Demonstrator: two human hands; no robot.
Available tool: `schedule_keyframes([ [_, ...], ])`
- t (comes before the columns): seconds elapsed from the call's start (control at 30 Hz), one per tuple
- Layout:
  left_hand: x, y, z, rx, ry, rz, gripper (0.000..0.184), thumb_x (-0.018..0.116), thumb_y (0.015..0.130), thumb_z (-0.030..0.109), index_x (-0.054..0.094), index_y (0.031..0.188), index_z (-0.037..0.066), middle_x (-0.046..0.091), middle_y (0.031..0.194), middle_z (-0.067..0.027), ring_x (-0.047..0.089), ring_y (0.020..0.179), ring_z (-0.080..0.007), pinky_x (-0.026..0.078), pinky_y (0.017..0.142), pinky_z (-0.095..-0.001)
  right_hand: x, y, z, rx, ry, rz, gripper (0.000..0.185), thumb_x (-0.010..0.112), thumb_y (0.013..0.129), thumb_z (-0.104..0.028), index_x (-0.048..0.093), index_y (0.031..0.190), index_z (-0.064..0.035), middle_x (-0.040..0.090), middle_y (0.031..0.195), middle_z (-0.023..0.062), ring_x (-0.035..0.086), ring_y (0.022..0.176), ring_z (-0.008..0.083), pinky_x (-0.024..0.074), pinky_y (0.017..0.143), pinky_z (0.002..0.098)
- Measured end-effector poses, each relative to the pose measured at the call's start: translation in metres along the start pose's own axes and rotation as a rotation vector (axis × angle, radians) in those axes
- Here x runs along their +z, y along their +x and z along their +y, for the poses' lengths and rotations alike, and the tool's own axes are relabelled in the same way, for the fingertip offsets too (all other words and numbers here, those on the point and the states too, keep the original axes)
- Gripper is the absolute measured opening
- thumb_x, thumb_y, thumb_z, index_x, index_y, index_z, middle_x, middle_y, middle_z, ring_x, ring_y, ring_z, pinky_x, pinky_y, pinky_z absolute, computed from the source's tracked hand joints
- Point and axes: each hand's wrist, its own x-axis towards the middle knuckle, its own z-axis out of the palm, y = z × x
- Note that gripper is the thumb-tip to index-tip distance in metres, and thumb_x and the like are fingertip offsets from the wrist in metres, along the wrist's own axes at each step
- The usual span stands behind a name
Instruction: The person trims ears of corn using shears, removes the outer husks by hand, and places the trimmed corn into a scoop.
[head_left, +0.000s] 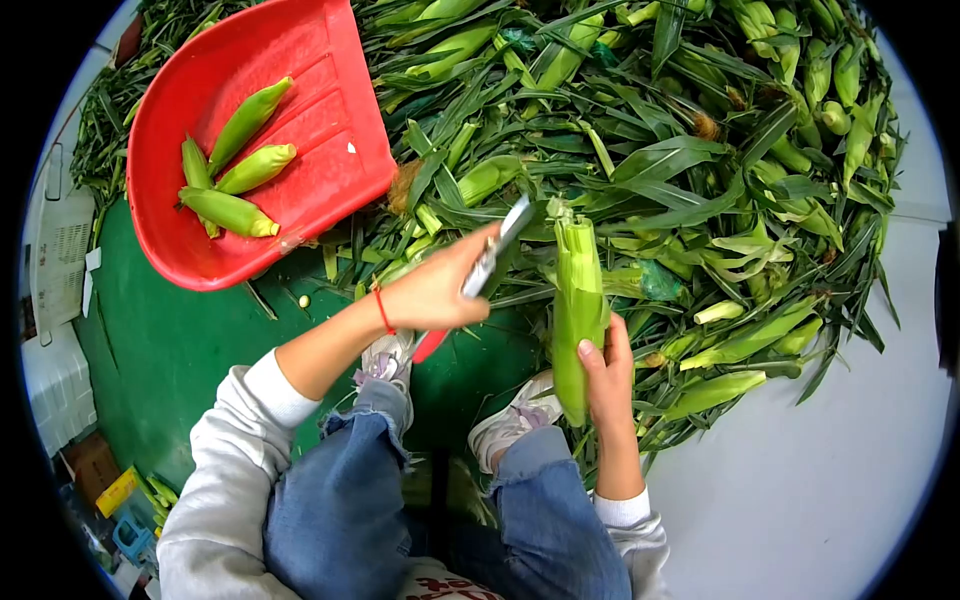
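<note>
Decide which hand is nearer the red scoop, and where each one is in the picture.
Left. The left hand, gripping a knife, is below and right of the red scoop; the right hand, holding an ear of corn, is farther right.

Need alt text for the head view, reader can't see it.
A person's left hand holds a blurred knife beside a green-husked corn ear gripped in the right hand. Beyond lies a heap of corn and leaves, with a red scoop holding four ears at upper left.
</note>
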Motion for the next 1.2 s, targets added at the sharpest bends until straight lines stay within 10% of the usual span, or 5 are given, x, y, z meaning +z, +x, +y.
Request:
schedule_keyframes([
  [0.23, 0.009, -0.009, -0.012, 0.202, 0.062, -0.208, 0.089, 0.06, 0.065, 0.01, 0.015, 0.142, 0.001, 0.036, 0.133, -0.0254, 0.037, 0.127, -0.0329, 0.03, 0.105, -0.0341, -0.004, -0.001, -0.013, -0.303, -0.697, -0.003, 0.053, 0.072, 0.064, -0.016, 0.055, 0.112, 0.0005, 0.06, 0.101, 0.0166, 0.061, 0.09, 0.0287, 0.0476, 0.081, 0.0354],
  [0.4, -0.001, -0.01, -0.016, 0.357, 0.442, 0.026, 0.067, 0.061, 0.063, 0.009, 0.04, 0.126, 0.004, 0.061, 0.088, -0.021, 0.06, 0.077, -0.0404, 0.049, 0.068, -0.0456, -0.011, 0.003, -0.022, -0.336, -0.774, -0.025, 0.054, 0.072, 0.062, -0.013, 0.055, 0.112, -0.001, 0.06, 0.097, 0.0153, 0.061, 0.086, 0.0292, 0.0483, 0.078, 0.0344],
  [0.67, 0.017, -0.013, 0.001, 0.053, -0.492, 0.141, 0.053, 0.066, 0.081, 0.004, 0.043, 0.128, 0.009, 0.056, 0.09, 0.0003, 0.053, 0.079, -0.0048, 0.045, 0.068, -0.021, 0.0, 0.006, 0.005, -0.365, -0.5, -0.142, 0.061, 0.074, 0.062, -0.014, 0.051, 0.117, -0.0002, 0.055, 0.107, 0.0166, 0.056, 0.097, 0.0315, 0.0454, 0.084, 0.0368],
  [1.0, 0.029, 0.0, 0.014, -0.165, -0.993, 0.205, 0.036, 0.057, 0.077, -0.003, 0.047, 0.11, 0.01, 0.053, 0.087, -0.0016, 0.053, 0.073, -0.0111, 0.047, 0.063, -0.0261, 0.037, 0.009, 0.023, -0.552, -0.738, 0.028, 0.055, 0.076, 0.065, -0.017, 0.051, 0.112, -0.0003, 0.051, 0.1, 0.016, 0.054, 0.092, 0.0317, 0.0459, 0.079, 0.0385],
  [1.2, 0.038, -0.003, 0.034, -0.07, -0.903, 0.19, 0.04, 0.055, 0.076, -0.004, 0.047, 0.113, 0.01, 0.054, 0.088, -0.0011, 0.054, 0.077, -0.0095, 0.048, 0.065, -0.0258, 0.042, 0.015, -0.032, -0.394, -0.621, 0.035, 0.032, 0.071, 0.078, -0.023, 0.046, 0.081, -0.0024, 0.047, 0.066, 0.0078, 0.049, 0.057, 0.0212, 0.0418, 0.053, 0.0327],
])
